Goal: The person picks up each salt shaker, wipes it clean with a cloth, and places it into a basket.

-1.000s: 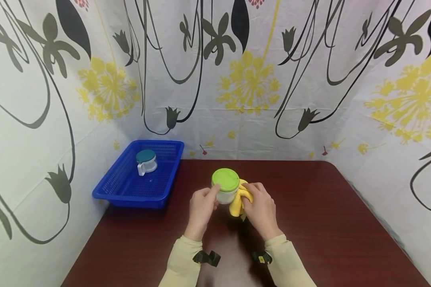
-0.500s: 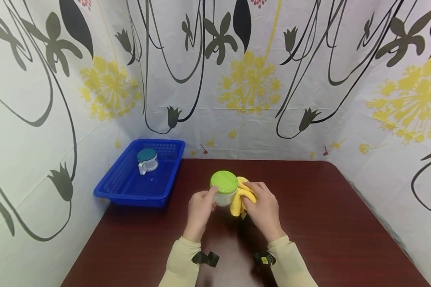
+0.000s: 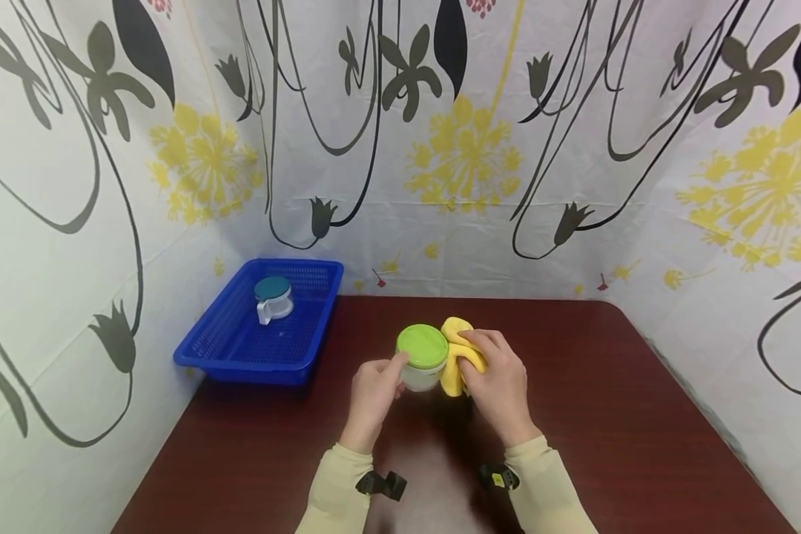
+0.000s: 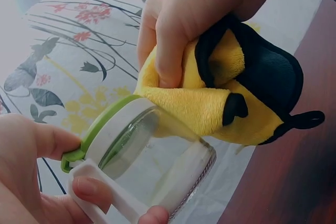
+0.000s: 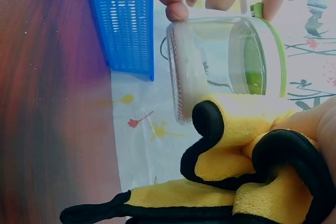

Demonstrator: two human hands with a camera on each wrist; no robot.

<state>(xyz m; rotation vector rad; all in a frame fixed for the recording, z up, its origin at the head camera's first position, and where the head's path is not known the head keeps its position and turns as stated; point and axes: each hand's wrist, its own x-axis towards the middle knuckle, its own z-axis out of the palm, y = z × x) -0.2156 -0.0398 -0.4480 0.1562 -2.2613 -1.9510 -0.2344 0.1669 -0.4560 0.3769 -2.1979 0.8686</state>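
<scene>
A clear glass seasoning jar with a green lid and a white handle is held up above the table. My left hand grips it by the handle, the thumb on the lid's edge. In my right hand is a bunched yellow cloth with black edging, which lies against the jar's right side. Some white stuff sits at the bottom of the jar, seen through the glass in the left wrist view. The right fingertips are partly hidden in the cloth's folds.
A blue plastic basket stands at the table's back left. Inside it is a similar jar with a teal lid. The dark red table is bordered by patterned white cloth at the back and sides.
My right hand and the yellow cloth have shifted to the right and slightly up along the jar's side. The jar has dropped a little in view, still in my left hand.
</scene>
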